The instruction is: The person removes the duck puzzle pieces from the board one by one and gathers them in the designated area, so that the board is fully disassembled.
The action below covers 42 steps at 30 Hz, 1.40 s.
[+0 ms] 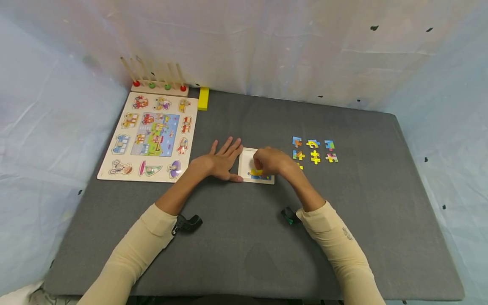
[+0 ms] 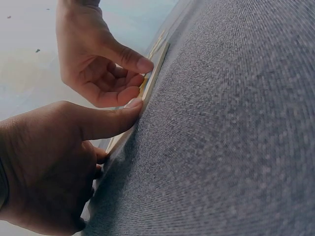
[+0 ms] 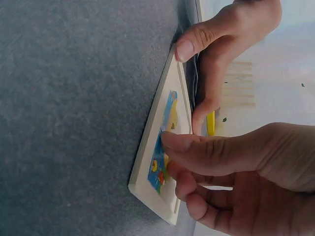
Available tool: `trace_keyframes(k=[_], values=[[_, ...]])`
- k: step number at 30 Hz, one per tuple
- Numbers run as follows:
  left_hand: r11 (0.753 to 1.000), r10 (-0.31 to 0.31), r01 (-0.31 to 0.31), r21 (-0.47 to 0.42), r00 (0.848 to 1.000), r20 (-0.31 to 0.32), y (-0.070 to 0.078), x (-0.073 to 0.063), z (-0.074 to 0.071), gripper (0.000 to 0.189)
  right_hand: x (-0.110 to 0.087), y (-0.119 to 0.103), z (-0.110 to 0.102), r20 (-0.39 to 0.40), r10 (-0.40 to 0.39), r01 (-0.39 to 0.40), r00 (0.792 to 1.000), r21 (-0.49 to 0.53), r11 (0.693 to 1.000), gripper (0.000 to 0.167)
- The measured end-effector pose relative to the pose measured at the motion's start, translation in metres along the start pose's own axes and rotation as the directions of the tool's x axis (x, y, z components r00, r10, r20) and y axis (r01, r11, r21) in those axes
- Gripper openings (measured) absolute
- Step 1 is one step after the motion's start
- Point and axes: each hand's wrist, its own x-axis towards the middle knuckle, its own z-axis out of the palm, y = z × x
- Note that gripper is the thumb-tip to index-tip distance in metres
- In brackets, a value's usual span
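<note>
A small pale wooden puzzle tray (image 1: pixel 247 160) lies on the table between the hands, with joined blue and yellow jigsaw pieces (image 3: pixel 156 169) along its near side. My left hand (image 1: pixel 220 164) rests at the tray's left edge. Its fingers are spread straight, and the thumb touches the near left corner. Over the tray, the fingers of my right hand (image 1: pixel 273 161) are curled, thumb and forefinger pinching a puzzle piece at the joined ones. Those fingers cover much of that piece. Several loose puzzle pieces (image 1: pixel 315 156) lie in rows to the right.
At the left lies a large wooden board (image 1: pixel 164 167) of knobbed vehicle shapes. Behind it stands a peg rack (image 1: pixel 160 88) with red and green beads, a yellow block (image 1: pixel 203 99) beside it. Pale curtains (image 1: pixel 274 51) hang at the table's back and sides.
</note>
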Motion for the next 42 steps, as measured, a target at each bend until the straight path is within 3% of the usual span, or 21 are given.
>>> trace_keyframes(k=[35, 42], values=[[1.0, -0.007, 0.007, 0.011, 1.0, -0.005, 0.001, -0.001, -0.001, 0.114, -0.006, 0.008, -0.014, 0.031, -0.112, 0.11, 0.993, 0.048, 0.993, 0.014], [1.0, -0.004, 0.004, 0.006, 1.0, 0.006, 0.001, 0.0, -0.001, 0.114, -0.015, 0.012, -0.02, 0.006, -0.136, 0.135, 0.991, 0.114, 0.984, 0.015]])
